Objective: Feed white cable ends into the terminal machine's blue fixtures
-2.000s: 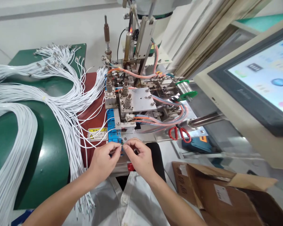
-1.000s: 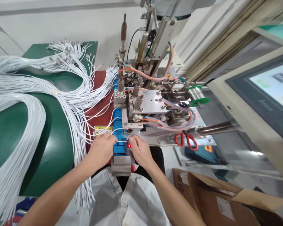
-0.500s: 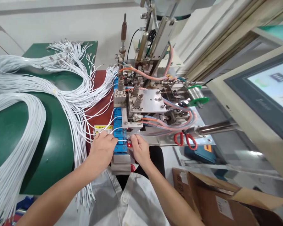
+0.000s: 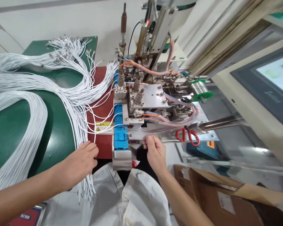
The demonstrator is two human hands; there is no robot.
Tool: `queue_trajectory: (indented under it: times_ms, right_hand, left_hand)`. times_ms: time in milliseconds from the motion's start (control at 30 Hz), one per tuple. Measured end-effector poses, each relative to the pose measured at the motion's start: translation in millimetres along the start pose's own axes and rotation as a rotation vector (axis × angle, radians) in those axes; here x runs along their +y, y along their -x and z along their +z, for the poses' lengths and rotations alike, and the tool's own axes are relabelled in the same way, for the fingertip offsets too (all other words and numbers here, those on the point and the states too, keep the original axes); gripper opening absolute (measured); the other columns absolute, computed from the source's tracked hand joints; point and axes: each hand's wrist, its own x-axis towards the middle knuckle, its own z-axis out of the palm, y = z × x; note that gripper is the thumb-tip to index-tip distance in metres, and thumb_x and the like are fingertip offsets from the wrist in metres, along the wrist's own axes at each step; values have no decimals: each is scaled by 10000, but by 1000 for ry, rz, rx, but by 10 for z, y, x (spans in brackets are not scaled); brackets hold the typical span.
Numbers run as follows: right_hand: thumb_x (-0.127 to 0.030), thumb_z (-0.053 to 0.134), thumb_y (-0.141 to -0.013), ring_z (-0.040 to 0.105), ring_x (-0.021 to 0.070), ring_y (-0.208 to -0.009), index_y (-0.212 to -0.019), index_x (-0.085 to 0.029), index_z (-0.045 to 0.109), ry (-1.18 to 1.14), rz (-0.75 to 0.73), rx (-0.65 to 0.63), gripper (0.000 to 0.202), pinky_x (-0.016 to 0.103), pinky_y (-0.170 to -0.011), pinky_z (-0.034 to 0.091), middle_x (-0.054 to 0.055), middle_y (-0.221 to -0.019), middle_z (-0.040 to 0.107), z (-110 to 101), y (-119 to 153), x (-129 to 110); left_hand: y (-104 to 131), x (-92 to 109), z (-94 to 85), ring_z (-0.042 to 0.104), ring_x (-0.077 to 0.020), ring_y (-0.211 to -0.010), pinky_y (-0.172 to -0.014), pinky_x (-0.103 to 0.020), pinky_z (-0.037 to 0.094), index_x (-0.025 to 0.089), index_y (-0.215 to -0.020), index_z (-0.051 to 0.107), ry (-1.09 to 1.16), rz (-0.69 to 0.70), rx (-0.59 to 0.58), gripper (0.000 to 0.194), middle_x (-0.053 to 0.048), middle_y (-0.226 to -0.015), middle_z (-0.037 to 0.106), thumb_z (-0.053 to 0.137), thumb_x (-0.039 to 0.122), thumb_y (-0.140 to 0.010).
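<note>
Has left hand (image 4: 81, 163) over white cables (image 4: 79, 130), lower left — cannot tell if clamped — and right hand (image 4: 156, 153), fingertips together, near blue fixture (image 4: 121, 137) at centre.

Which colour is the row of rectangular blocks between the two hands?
Bright blue rectangular blocks, clearest in the head view.

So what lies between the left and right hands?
In the head view, from the left hand to the right hand: red board, blue blocks with a bent metal plate at their near end, then a black surface.
</note>
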Motion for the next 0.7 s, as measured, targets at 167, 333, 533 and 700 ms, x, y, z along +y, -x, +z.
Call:
queue_trajectory:
  times_ms: [167,333,533,700]
  right_hand:
    - [-411,446,-847,409,103,-517,-629,-172,523,5,-15,-42,332,227,-481,349,-17,-556,462,8,68,-33]
    - [-343,419,-866,515,132,-597,-771,-182,615,-75,-140,-138,271,252,-542,420,26,-682,560,-19,220,-131]
    - [-235,536,-800,568,150,-683,-763,-201,617,3,-202,-135,95,263,-614,453,29,-733,603,4,221,-257]
    - [-208,532,-802,573,135,-678,-754,-195,611,-29,-178,-122,93,252,-633,458,17,-719,612,91,177,-292]
  left_hand:
    - [-231,97,-54,471,-176,-806,-744,-312,344,174,-628,577,117,84,33,177,-20,-748,545,580,215,-800]
    - [-565,278,44,539,-115,-737,-687,-228,410,187,-820,597,478,-55,386,180,0,-780,589,451,270,-885]
    - [-783,403,241,580,-120,-763,-709,-232,465,194,-1112,557,586,-177,602,262,-26,-858,619,467,238,-870]
    - [-814,437,263,598,-125,-786,-706,-222,480,160,-962,632,628,-120,648,226,-57,-876,637,424,200,-882]
